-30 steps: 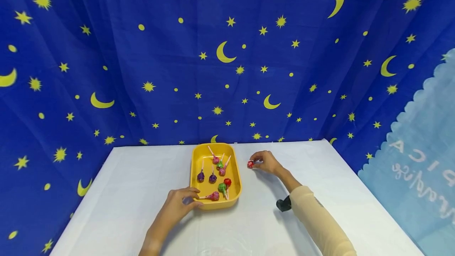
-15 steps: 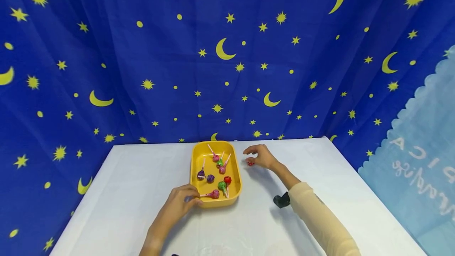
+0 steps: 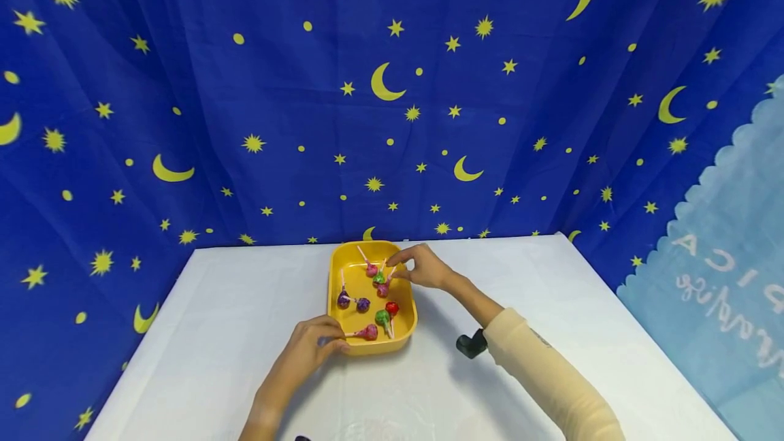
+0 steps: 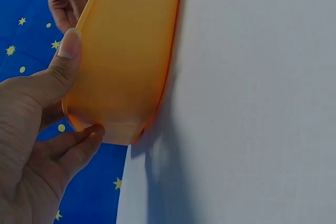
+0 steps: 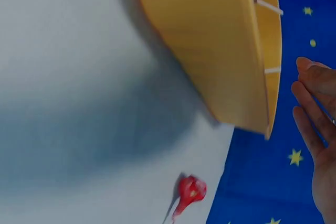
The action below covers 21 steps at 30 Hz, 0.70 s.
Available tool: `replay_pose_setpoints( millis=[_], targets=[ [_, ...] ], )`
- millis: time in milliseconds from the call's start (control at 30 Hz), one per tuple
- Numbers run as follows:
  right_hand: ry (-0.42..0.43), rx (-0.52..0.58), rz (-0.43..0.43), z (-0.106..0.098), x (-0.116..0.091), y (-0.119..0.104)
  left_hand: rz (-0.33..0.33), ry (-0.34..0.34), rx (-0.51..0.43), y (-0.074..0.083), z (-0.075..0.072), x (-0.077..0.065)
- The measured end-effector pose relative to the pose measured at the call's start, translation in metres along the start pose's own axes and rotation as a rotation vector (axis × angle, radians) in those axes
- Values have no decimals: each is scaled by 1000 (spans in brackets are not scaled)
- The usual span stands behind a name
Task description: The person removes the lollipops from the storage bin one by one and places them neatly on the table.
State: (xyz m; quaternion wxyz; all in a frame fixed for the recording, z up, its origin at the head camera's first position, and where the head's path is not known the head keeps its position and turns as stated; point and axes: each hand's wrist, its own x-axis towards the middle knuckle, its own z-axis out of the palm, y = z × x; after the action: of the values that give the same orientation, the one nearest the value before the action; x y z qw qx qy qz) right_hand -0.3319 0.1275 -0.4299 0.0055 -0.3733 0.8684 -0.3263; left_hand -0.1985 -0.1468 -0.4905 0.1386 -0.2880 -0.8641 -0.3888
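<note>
A yellow plastic tray (image 3: 337, 322) holds several wrapped lollipops: pink (image 3: 369, 332), green (image 3: 382, 318), red (image 3: 392, 308) and purple (image 3: 363, 305). My left hand (image 3: 315, 346) grips the tray's near left corner; in the left wrist view its thumb (image 4: 68, 48) presses the rim and its fingertips (image 4: 95, 129) touch the side. Over the far right rim is my right hand (image 3: 425, 267), fingers parted and bent close to the sticks of a pink and a green lollipop. In the right wrist view its fingers (image 5: 310, 106) hold nothing.
One red lollipop (image 5: 191, 188) lies on the white tabletop (image 5: 63, 51) beside the tray; my right hand hides it in the head view. A black curved piece (image 3: 471, 344) hangs under the right sleeve (image 3: 539, 366). Behind the table's far edge hangs a blue curtain (image 3: 294, 87).
My right hand has let go of the red lollipop on the table and moved left to the tray's rim. Inside the tray the purple lollipops have shifted. My left hand stays at its corner.
</note>
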Motion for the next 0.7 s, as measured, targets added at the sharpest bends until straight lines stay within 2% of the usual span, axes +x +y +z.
replay_pose_setpoints(
  millis=[233,433,700],
  targets=[
    [-124,15,9,16,15,-20,59,43,5,-3,1,0],
    [-228,-47,3,28,24,-37,83,56,-1,-2,3,0],
    [-297,-142,-31,40,33,-56,108,70,0,-1,1,1]
  ],
)
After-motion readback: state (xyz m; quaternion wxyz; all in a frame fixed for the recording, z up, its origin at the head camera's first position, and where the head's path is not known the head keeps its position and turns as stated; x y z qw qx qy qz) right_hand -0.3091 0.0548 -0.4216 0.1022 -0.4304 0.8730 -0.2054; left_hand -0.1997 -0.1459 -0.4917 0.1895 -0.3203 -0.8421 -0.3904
